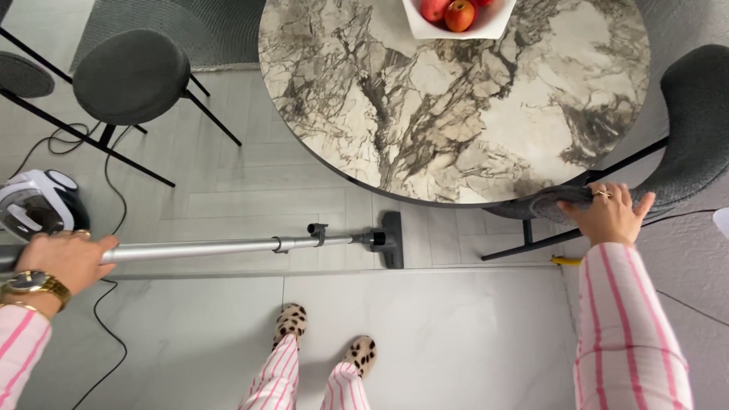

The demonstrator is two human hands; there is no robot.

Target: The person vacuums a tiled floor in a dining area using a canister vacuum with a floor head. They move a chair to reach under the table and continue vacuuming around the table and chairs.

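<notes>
My left hand [67,258], with a gold watch on the wrist, grips the silver tube of a vacuum cleaner [220,247]. The tube runs right to a black floor head [390,240] at the edge of a round marble table [456,114]. The white and grey vacuum body [38,201] sits on the floor just above my left hand. My right hand [607,215] grasps the seat edge of a dark grey chair [695,129] at the table's right side. Both sleeves are pink-striped.
A white bowl of red apples [458,19] stands at the table's far edge. Two dark stools [130,76] with thin black legs stand at the upper left. A black power cord [106,334] trails over the pale floor. My spotted slippers [292,319] show at the bottom.
</notes>
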